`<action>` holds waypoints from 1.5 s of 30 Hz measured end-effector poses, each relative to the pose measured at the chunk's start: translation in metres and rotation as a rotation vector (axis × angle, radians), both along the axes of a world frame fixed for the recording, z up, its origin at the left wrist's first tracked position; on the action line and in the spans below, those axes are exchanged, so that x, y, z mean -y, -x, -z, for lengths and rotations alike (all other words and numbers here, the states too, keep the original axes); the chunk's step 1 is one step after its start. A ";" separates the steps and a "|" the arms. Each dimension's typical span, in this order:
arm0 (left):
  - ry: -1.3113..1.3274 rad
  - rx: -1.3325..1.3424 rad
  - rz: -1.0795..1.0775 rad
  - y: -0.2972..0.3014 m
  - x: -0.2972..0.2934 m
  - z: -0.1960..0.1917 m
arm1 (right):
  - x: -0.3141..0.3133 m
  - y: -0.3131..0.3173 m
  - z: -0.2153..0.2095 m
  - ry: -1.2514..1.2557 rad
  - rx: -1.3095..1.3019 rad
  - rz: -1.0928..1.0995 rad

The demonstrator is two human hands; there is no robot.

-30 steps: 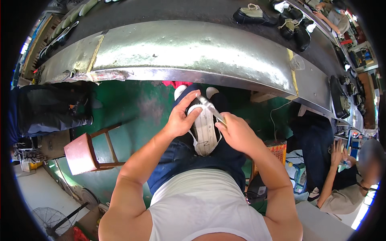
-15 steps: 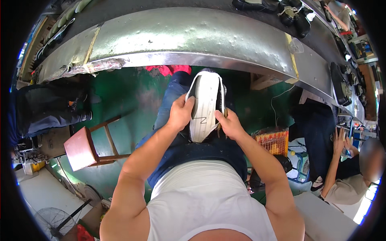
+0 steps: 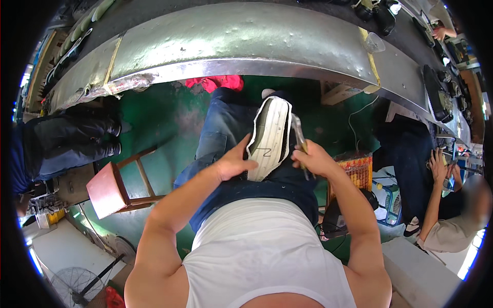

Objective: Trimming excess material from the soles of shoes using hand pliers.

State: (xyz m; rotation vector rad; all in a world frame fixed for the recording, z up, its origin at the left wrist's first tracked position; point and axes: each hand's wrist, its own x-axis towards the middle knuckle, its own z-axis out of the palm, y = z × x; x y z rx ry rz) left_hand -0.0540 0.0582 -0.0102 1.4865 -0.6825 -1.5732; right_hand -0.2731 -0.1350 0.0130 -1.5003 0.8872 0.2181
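A shoe upper (image 3: 271, 136) lies bottom up across my lap, toe away from me, its white insole board facing up. A pencil-like mark crosses the board near the heel. My left hand (image 3: 237, 161) grips the shoe by its left heel side, thumb across the edge and fingers partly hidden. Just right of the shoe, my right hand (image 3: 314, 158) is closed around metal pincers (image 3: 297, 126). Their head points away from me, beside the shoe's right edge, and the handle ends stick out below my fingers.
A metal-edged workbench (image 3: 231, 43) curves ahead, with black shoes (image 3: 437, 95) on its right part. To the left stands a wooden stool (image 3: 108, 190) with a pinkish seat. A co-worker (image 3: 449, 228) sits at the right; another person's legs (image 3: 72, 141) show at the left.
My right hand has left the shoe's edge and moved right, now with the pincers plainly showing in it. The shoe has tilted slightly right; my left hand has shifted nearer its heel.
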 end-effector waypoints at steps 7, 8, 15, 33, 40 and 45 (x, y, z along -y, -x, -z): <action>-0.063 0.263 -0.002 0.021 -0.008 0.001 | -0.012 0.010 -0.060 0.425 0.059 -0.641; 0.001 0.263 -0.016 0.025 -0.010 0.012 | -0.012 0.005 -0.064 0.459 0.041 -0.698; 0.168 0.063 -0.065 0.025 -0.009 0.011 | -0.007 -0.047 -0.091 0.680 -0.256 -1.055; 0.078 0.553 -0.413 0.033 0.016 0.033 | -0.016 -0.014 -0.047 0.781 0.140 -0.683; 0.345 0.872 -0.177 0.031 0.017 0.028 | -0.002 -0.044 -0.044 0.985 -0.079 -0.748; 0.393 0.881 -0.093 0.020 0.023 0.019 | -0.017 -0.026 0.005 0.888 0.164 -0.334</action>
